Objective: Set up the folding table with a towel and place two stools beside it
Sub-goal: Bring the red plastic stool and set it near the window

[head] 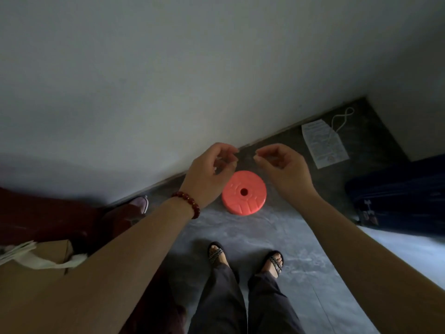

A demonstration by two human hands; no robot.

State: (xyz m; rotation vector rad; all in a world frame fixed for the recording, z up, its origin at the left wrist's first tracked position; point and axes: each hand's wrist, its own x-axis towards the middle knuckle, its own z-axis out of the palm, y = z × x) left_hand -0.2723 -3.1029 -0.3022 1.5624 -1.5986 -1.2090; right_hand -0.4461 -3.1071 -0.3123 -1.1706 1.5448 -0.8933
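A round coral-pink disc (244, 192) with a hole in its middle lies flat on the grey floor near the wall; it looks like a collapsed folding stool. My left hand (212, 174), with a red bead bracelet on its wrist, hovers above the disc's left edge, fingers curled and empty. Just above and to the right of the disc my right hand (284, 169) hangs empty too, fingers curled with the tips apart. Neither hand touches the disc. No table or towel is in view.
A white wall (168, 80) runs diagonally right behind the disc. A printed paper sheet (323, 143) with a white cord lies on the floor at the right. A dark bag (397, 198) sits far right. Dark red cloth (48, 218) and a cardboard box (36, 266) are at left. My sandalled feet (245, 259) stand below.
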